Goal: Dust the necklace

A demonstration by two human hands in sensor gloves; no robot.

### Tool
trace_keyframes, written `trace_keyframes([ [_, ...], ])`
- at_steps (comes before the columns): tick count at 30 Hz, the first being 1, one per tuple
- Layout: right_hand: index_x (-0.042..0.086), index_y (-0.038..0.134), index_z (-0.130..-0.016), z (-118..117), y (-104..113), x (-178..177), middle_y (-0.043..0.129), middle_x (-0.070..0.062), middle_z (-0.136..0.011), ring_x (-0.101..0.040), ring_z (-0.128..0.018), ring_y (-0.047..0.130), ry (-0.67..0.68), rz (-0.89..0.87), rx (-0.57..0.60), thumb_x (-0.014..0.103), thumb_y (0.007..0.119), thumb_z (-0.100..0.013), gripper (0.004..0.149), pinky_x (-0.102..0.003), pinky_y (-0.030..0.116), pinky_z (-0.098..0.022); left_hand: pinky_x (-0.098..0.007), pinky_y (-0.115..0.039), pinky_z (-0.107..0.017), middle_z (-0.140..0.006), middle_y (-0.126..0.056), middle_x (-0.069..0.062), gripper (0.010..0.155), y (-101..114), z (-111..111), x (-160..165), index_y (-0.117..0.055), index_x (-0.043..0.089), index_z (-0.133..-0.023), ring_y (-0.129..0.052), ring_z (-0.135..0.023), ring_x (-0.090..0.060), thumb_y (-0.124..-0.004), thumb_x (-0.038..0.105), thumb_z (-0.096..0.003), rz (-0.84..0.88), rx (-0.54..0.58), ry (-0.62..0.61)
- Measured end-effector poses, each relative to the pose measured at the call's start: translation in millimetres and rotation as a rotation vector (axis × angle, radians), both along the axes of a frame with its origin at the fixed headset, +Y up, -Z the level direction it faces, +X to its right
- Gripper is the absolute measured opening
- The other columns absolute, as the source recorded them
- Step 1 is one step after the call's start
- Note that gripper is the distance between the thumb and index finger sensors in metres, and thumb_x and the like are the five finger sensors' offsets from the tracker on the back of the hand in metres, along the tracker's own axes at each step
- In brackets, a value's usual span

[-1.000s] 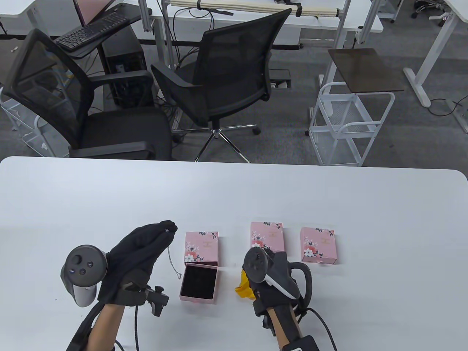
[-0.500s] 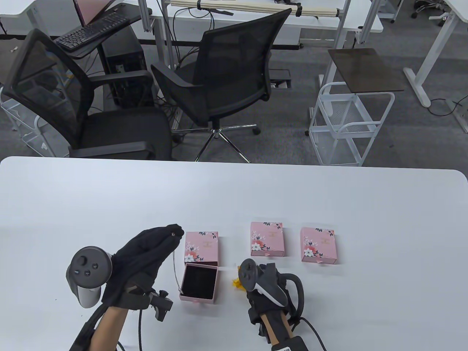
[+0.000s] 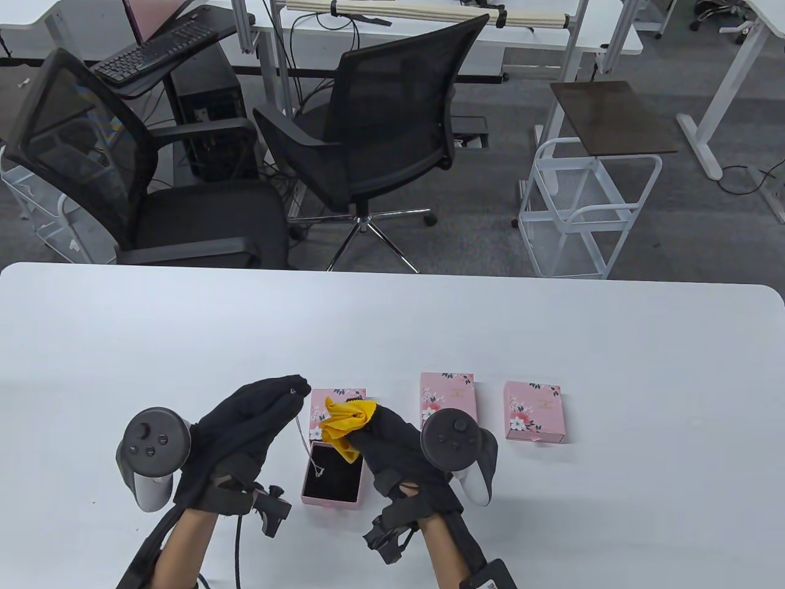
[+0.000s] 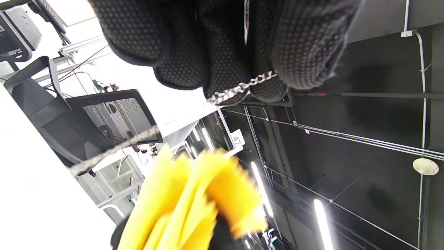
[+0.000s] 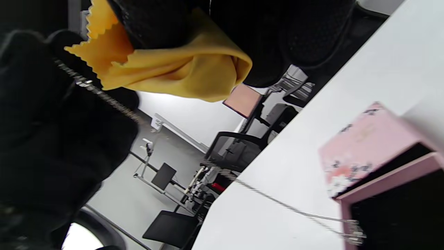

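My left hand [image 3: 297, 388] pinches the top of a thin silver necklace [image 3: 305, 432] between its fingertips. The chain hangs down, and its pendant end lies in the open black-lined drawer of a pink box [image 3: 333, 480]. In the left wrist view the chain [image 4: 242, 88] crosses under my fingertips. My right hand [image 3: 371, 424] grips a bunched yellow cloth [image 3: 347, 424] just right of the chain and above the drawer. The right wrist view shows the cloth [image 5: 166, 66] close beside the chain [image 5: 100, 93], with the box [image 5: 367, 146] below.
Two closed pink floral boxes [image 3: 448, 399] [image 3: 533, 411] lie to the right of my hands on the white table [image 3: 552, 343]. The open box's sleeve [image 3: 319, 408] sits behind its drawer. Office chairs and a white cart stand beyond the far edge.
My right hand has lifted the yellow cloth up and left, from the table to right beside the chain. The necklace's lower end has settled into the drawer. The left hand has barely shifted.
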State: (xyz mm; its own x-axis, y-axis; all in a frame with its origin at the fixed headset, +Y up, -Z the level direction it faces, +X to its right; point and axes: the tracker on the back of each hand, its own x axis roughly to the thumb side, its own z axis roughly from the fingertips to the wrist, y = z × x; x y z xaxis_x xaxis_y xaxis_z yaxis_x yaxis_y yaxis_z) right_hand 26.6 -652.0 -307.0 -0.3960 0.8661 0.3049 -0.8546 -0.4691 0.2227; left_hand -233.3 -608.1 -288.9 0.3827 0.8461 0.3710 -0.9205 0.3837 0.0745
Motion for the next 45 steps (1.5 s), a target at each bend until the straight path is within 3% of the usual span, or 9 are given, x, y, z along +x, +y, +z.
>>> trace_keyframes([
  [5, 0.012, 0.067, -0.106, 5.0, 8.7, -23.4, 0.074, -0.023, -0.101, -0.045, -0.079, 0.082, 0.0, 0.036, 0.086, 0.03, 0.073, -0.063, 0.047, -0.054, 0.072, -0.061, -0.049, -0.08, -0.061, -0.093, -0.099, -0.004, 0.038, -5.6, -2.9, 3.3, -0.095, 0.03, -0.087, -0.09, -0.087, -0.03, -0.089, 0.048, -0.0541, -0.032, -0.05, 0.012],
  [10, 0.012, 0.068, -0.106, 8.4, 7.6, -34.3, 0.076, -0.022, -0.1, -0.044, -0.078, 0.083, 0.001, -0.026, 0.099, 0.031, 0.076, -0.061, 0.049, -0.053, 0.073, -0.06, -0.049, -0.082, -0.061, -0.095, -0.097, -0.004, 0.039, -6.5, -3.6, 3.9, -0.095, 0.029, -0.087, -0.09, -0.089, -0.03, -0.089, 0.048, -0.0537, -0.034, -0.063, 0.022],
  [16, 0.011, 0.069, -0.104, 12.9, 13.4, -45.0, 0.078, -0.022, -0.095, -0.042, -0.074, 0.084, -0.082, -0.061, 0.144, 0.035, 0.081, -0.058, 0.053, -0.052, 0.073, -0.059, -0.051, -0.078, -0.065, -0.101, -0.092, -0.004, 0.038, -4.3, -1.3, 4.6, -0.095, 0.029, -0.086, -0.084, -0.095, -0.033, -0.089, 0.049, -0.0538, -0.025, -0.055, 0.017],
  [25, 0.015, 0.071, -0.1, 14.3, 16.6, -52.1, 0.072, -0.024, -0.1, -0.046, -0.079, 0.077, -0.056, -0.121, 0.136, 0.034, 0.078, -0.064, 0.041, -0.055, 0.068, -0.062, -0.057, -0.07, -0.069, -0.108, -0.084, -0.008, 0.038, -3.4, -1.8, -1.0, -0.095, 0.03, -0.087, -0.075, -0.099, -0.04, -0.088, 0.048, -0.0546, 0.038, -0.073, -0.02],
  [33, 0.009, 0.067, -0.103, 15.3, 19.0, -48.9, 0.077, -0.025, -0.096, -0.046, -0.075, 0.082, 0.02, -0.131, 0.12, 0.029, 0.067, -0.067, 0.041, -0.056, 0.071, -0.06, -0.054, -0.073, -0.068, -0.103, -0.089, -0.006, 0.038, 3.9, 4.1, 2.8, -0.097, 0.028, -0.085, -0.079, -0.097, -0.038, -0.089, 0.047, -0.0536, -0.022, 0.028, 0.034],
  [38, 0.009, 0.067, -0.104, 18.3, 22.4, -48.1, 0.081, -0.024, -0.093, -0.043, -0.071, 0.086, -0.018, -0.112, 0.155, 0.025, 0.07, -0.064, 0.042, -0.054, 0.074, -0.057, -0.053, -0.076, -0.065, -0.1, -0.093, -0.004, 0.037, 6.5, 7.0, 3.5, -0.096, 0.028, -0.085, -0.083, -0.093, -0.035, -0.089, 0.047, -0.0536, -0.042, 0.062, 0.046],
  [45, 0.011, 0.078, -0.094, 21.3, 21.6, -44.0, 0.091, -0.018, -0.077, -0.036, -0.057, 0.092, -0.114, -0.064, 0.206, 0.038, 0.075, -0.064, 0.041, -0.048, 0.079, -0.049, -0.051, -0.076, -0.064, -0.098, -0.094, -0.003, 0.037, 7.8, 10.2, 3.1, -0.096, 0.029, -0.086, -0.084, -0.092, -0.033, -0.089, 0.047, -0.0539, -0.031, 0.091, 0.059],
])
